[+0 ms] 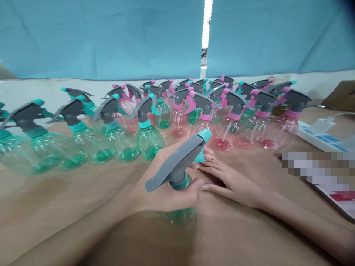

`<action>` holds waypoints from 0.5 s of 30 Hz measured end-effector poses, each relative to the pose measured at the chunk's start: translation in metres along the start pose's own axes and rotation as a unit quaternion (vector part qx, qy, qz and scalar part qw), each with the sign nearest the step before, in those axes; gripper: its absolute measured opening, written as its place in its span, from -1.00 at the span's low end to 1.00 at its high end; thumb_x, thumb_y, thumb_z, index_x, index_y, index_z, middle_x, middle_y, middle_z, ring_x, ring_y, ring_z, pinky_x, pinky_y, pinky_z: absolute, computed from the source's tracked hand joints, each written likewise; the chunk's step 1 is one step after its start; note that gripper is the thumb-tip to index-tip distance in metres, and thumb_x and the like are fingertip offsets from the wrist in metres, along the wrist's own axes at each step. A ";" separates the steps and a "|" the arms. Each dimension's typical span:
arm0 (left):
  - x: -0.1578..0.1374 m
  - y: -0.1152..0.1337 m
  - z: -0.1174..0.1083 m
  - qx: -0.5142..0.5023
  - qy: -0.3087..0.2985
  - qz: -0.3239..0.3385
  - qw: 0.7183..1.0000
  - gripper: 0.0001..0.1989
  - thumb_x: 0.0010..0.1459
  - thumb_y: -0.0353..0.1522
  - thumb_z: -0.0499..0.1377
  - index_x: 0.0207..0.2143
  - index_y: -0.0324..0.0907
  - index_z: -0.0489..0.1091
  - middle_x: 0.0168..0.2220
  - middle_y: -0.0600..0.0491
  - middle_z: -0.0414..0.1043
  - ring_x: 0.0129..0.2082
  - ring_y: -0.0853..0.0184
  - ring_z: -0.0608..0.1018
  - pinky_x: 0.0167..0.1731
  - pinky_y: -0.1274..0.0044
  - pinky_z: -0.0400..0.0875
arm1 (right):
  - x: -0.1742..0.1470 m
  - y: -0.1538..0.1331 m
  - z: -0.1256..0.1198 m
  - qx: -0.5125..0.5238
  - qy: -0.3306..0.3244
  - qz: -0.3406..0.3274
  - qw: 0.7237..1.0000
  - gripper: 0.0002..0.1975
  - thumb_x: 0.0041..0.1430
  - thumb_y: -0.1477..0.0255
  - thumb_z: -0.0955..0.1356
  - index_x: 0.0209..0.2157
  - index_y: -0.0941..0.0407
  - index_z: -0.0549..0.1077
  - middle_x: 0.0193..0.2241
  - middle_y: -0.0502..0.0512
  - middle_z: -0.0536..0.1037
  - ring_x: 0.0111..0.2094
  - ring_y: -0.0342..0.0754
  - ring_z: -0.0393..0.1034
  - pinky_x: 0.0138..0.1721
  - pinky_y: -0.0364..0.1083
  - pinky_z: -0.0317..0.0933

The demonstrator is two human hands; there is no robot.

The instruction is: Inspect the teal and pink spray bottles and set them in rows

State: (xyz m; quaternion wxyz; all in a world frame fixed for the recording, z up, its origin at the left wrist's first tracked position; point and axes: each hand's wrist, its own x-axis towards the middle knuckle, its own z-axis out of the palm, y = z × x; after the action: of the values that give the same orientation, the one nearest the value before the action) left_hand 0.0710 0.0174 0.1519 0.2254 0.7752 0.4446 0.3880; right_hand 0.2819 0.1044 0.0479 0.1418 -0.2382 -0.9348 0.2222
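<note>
**Left hand closed round a green spray bottle**

From where I stand, the person's left hand (pixel 159 199) is wrapped snugly about the neck of a green spray bottle (pixel 178 176), at the near middle of the table (pixel 235 240); its turquoise nozzle points to one o'clock. I can't tell whether its base touches the tabletop. The right hand (pixel 235 184), at three o'clock from it, lies loosely spread with nothing visible in its grasp, fingertips close to the left's. More green bottles (pixel 122 146) line up from nine to eleven o'clock, pink bottles (pixel 223 136) at one, and a white power strip (pixel 309 133) at two.
</note>
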 end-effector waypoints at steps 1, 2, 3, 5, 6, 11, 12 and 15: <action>0.000 0.001 0.000 0.009 -0.001 0.009 1.000 -0.62 -0.02 -0.49 0.10 -0.09 -0.12 0.28 -0.26 0.12 0.44 -0.56 0.46 0.36 -0.60 0.62 0.29 | 0.000 0.000 0.000 0.002 0.001 0.000 1.000 -0.37 0.29 0.07 0.26 0.31 -0.04 0.12 0.34 0.10 0.09 0.34 0.18 -0.07 0.28 0.26 -0.07; 0.000 0.001 0.000 0.018 -0.004 0.009 1.000 -0.66 -0.02 -0.49 0.09 -0.13 -0.12 0.28 -0.31 0.14 0.42 -0.56 0.46 0.36 -0.59 0.62 0.29 | 0.000 0.001 0.001 0.004 0.002 0.001 1.000 -0.37 0.29 0.07 0.26 0.31 -0.04 0.11 0.34 0.09 0.07 0.34 0.19 -0.08 0.29 0.26 -0.08; 0.001 0.002 -0.001 0.025 -0.007 0.005 1.000 -0.70 -0.01 -0.48 0.09 -0.17 -0.12 0.27 -0.38 0.17 0.38 -0.59 0.46 0.34 -0.61 0.61 0.27 | -0.001 0.001 0.001 0.004 0.004 0.002 1.000 -0.37 0.29 0.07 0.26 0.31 -0.04 0.12 0.34 0.10 0.06 0.34 0.19 -0.09 0.29 0.27 -0.08; 0.001 0.002 -0.001 0.029 -0.007 -0.001 1.000 -0.78 -0.01 -0.48 0.09 -0.26 -0.12 0.25 -0.46 0.20 0.31 -0.61 0.47 0.31 -0.63 0.61 0.23 | -0.001 0.002 0.002 0.002 0.007 0.006 1.000 -0.37 0.29 0.07 0.26 0.30 -0.01 0.14 0.34 0.11 0.07 0.34 0.21 -0.10 0.29 0.27 -0.08; 0.001 0.002 -0.001 0.028 -0.006 -0.003 1.000 -0.81 -0.02 -0.50 0.10 -0.31 -0.12 0.25 -0.44 0.19 0.32 -0.60 0.46 0.33 -0.61 0.61 0.25 | -0.001 0.002 0.002 0.000 0.008 0.007 1.000 -0.37 0.28 0.06 0.26 0.30 0.01 0.16 0.33 0.12 0.10 0.34 0.21 -0.08 0.29 0.27 -0.07; 0.002 0.003 0.001 0.013 -0.010 -0.029 0.999 -0.89 0.02 -0.47 0.07 -0.35 -0.12 0.23 -0.45 0.17 0.33 -0.65 0.49 0.26 -0.65 0.60 0.19 | -0.001 0.003 0.003 -0.010 0.005 0.005 1.000 -0.37 0.29 0.06 0.26 0.29 0.04 0.17 0.30 0.14 0.19 0.32 0.19 0.00 0.29 0.25 -0.06; 0.002 0.003 0.001 0.018 -0.016 -0.041 0.999 -0.90 0.04 -0.45 0.06 -0.34 -0.12 0.23 -0.47 0.18 0.31 -0.67 0.50 0.22 -0.67 0.60 0.15 | -0.001 0.003 0.003 -0.012 0.005 0.004 1.000 -0.37 0.29 0.06 0.25 0.29 0.04 0.18 0.30 0.15 0.19 0.31 0.19 0.00 0.28 0.25 -0.05; 0.003 0.004 0.000 0.030 -0.025 -0.055 0.998 -0.92 0.07 -0.44 0.05 -0.34 -0.13 0.25 -0.46 0.16 0.31 -0.64 0.49 0.25 -0.65 0.60 0.16 | -0.001 0.003 0.003 -0.013 0.005 0.001 1.000 -0.37 0.29 0.06 0.26 0.29 0.04 0.18 0.30 0.15 0.19 0.31 0.18 0.01 0.28 0.25 -0.03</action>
State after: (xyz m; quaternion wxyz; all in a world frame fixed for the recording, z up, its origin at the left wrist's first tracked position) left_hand 0.0738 0.0184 0.1564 0.2337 0.7656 0.4922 0.3420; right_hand 0.2831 0.1051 0.0431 0.1433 -0.2425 -0.9365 0.2088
